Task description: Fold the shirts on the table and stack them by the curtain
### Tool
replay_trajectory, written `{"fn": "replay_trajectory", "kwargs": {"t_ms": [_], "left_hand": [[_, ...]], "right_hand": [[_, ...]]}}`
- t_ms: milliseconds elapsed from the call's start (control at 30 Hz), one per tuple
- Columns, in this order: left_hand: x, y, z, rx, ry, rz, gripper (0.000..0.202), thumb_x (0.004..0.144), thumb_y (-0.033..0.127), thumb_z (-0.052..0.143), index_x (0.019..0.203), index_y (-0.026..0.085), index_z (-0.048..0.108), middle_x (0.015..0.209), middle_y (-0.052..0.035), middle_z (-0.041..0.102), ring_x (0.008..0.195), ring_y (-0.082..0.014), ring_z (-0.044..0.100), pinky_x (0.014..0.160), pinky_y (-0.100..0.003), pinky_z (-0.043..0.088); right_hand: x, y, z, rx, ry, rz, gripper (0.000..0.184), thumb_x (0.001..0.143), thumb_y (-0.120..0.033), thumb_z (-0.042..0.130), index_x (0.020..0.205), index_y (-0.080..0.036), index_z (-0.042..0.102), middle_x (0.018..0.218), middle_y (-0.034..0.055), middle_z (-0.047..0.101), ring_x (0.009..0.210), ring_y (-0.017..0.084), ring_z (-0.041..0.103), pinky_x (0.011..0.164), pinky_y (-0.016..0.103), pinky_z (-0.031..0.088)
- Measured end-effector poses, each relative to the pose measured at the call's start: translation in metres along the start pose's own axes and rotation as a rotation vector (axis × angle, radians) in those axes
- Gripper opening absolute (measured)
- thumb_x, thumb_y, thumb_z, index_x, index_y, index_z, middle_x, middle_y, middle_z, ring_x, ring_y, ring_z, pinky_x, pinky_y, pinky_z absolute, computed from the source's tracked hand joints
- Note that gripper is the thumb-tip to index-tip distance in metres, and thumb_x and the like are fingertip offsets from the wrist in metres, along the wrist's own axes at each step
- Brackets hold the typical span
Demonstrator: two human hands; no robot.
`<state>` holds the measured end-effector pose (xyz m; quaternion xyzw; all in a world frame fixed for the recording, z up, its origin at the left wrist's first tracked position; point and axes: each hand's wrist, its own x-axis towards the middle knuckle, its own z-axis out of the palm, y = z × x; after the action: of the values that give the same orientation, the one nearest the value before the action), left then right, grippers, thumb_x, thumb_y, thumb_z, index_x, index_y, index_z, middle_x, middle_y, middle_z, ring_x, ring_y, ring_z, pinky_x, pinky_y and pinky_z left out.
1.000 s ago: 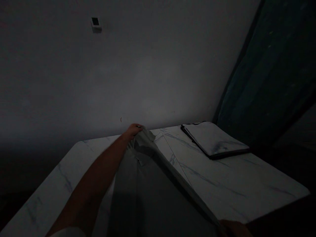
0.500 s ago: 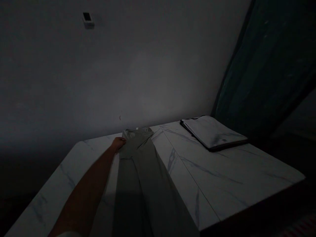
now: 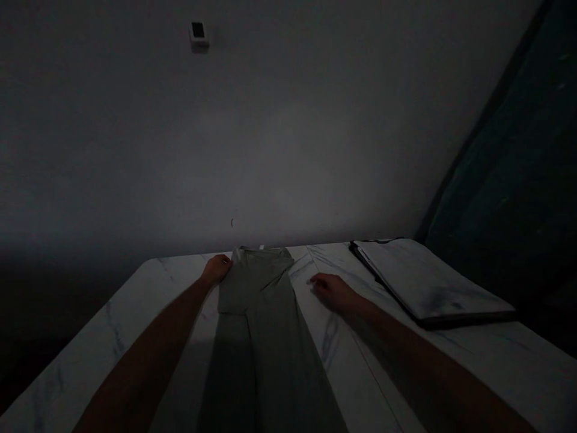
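Observation:
A long grey-green garment (image 3: 270, 337) lies stretched out on the white marble-patterned table (image 3: 171, 270), its far end close to the wall. At that far end it has a neckline-like edge with a small white label, and creases cross its upper part. My left hand (image 3: 217, 269) pinches the garment's far left edge. Just right of the garment, apart from it, my right hand (image 3: 332, 290) is low over the table with loosely bent fingers and nothing visible in them. The garment's near end runs out of the picture.
A folded white cloth-like stack with dark edging (image 3: 428, 279) lies at the table's right. Behind the table rises a grey wall (image 3: 288, 132) with a small white device (image 3: 199, 37) on it. A dark green curtain-like sheet (image 3: 509, 174) hangs at the right. The light is dim.
My right hand has come into view from the right, beside the garment. My left hand stays at the garment's left edge, slightly nearer its far end. The view has turned left.

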<state>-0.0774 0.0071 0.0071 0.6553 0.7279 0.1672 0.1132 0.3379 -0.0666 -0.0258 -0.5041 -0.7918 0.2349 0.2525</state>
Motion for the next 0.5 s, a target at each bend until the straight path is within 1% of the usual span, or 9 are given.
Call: {"fn": "replay_trajectory", "kwargs": {"t_ms": [67,100,167,200,300,367,400,433,500], "left_hand": [[0.012,0.001,0.002,0.021,0.007,-0.008,0.03,0.091,0.032,0.057,0.105,0.015,0.078,0.11,-0.0137,0.079,0.105,-0.0261,0.073,0.086,-0.028,0.052],[0.019,0.002,0.004,0.03,0.011,-0.015,0.031,0.091,0.033,0.057,0.108,0.015,0.077,0.111,-0.014,0.079,0.106,-0.0264,0.073,0.087,-0.028,0.052],[0.033,0.004,0.009,0.046,0.018,-0.031,0.035,0.092,0.036,0.057,0.114,0.015,0.075,0.116,-0.0147,0.078,0.11,-0.027,0.072,0.088,-0.028,0.052],[0.04,0.005,0.012,0.054,0.022,-0.041,0.038,0.093,0.039,0.057,0.116,0.015,0.074,0.118,-0.0155,0.077,0.112,-0.0274,0.071,0.089,-0.028,0.052],[0.059,0.009,0.022,0.084,0.023,-0.081,0.043,0.094,0.045,0.056,0.113,0.011,0.074,0.121,-0.0208,0.075,0.114,-0.0294,0.071,0.085,-0.028,0.052],[0.069,0.012,0.027,0.096,-0.003,-0.102,0.04,0.093,0.044,0.058,0.103,0.01,0.076,0.114,-0.0223,0.076,0.108,-0.0298,0.073,0.079,-0.028,0.052],[0.074,0.013,0.029,0.097,-0.02,-0.105,0.036,0.092,0.041,0.06,0.098,0.01,0.077,0.109,-0.0215,0.077,0.104,-0.029,0.074,0.077,-0.027,0.051],[0.078,0.015,0.031,0.094,-0.038,-0.104,0.031,0.091,0.037,0.061,0.092,0.01,0.077,0.103,-0.0202,0.078,0.099,-0.0277,0.074,0.074,-0.026,0.05],[0.085,0.018,0.031,0.083,-0.059,-0.099,0.025,0.091,0.027,0.06,0.086,0.011,0.077,0.096,-0.018,0.079,0.093,-0.0249,0.075,0.071,-0.025,0.048]], "right_hand": [[0.059,0.018,0.005,-0.108,0.03,-0.046,0.038,0.08,-0.012,0.061,0.115,-0.016,0.073,0.1,0.0099,0.077,0.091,0.021,0.069,0.084,0.032,0.051],[0.085,0.024,0.009,-0.14,0.045,-0.093,0.042,0.078,-0.009,0.061,0.117,-0.017,0.073,0.106,0.0107,0.076,0.097,0.022,0.069,0.09,0.033,0.051],[0.126,0.032,0.02,-0.159,0.046,-0.224,0.048,0.075,-0.008,0.063,0.121,-0.019,0.072,0.119,0.0116,0.074,0.111,0.025,0.067,0.1,0.038,0.049],[0.142,0.034,0.027,-0.155,0.034,-0.294,0.048,0.075,-0.008,0.064,0.12,-0.02,0.073,0.124,0.012,0.072,0.116,0.027,0.065,0.103,0.04,0.047],[0.173,0.042,0.043,-0.13,0.001,-0.454,0.034,0.08,-0.014,0.066,0.112,-0.022,0.076,0.133,0.0132,0.068,0.125,0.029,0.061,0.109,0.045,0.043],[0.182,0.048,0.046,-0.084,-0.007,-0.5,0.023,0.088,-0.024,0.064,0.107,-0.022,0.076,0.135,0.0138,0.067,0.126,0.028,0.06,0.109,0.045,0.042],[0.186,0.05,0.044,-0.048,-0.025,-0.507,0.021,0.091,-0.031,0.063,0.105,-0.022,0.076,0.134,0.014,0.067,0.125,0.028,0.06,0.108,0.045,0.043],[0.189,0.053,0.039,-0.011,-0.05,-0.497,0.024,0.093,-0.038,0.062,0.102,-0.021,0.076,0.132,0.0144,0.068,0.122,0.028,0.061,0.106,0.043,0.044],[0.196,0.056,0.025,0.046,-0.102,-0.423,0.039,0.093,-0.055,0.059,0.092,-0.019,0.074,0.118,0.0147,0.071,0.11,0.026,0.064,0.096,0.039,0.049]]}}
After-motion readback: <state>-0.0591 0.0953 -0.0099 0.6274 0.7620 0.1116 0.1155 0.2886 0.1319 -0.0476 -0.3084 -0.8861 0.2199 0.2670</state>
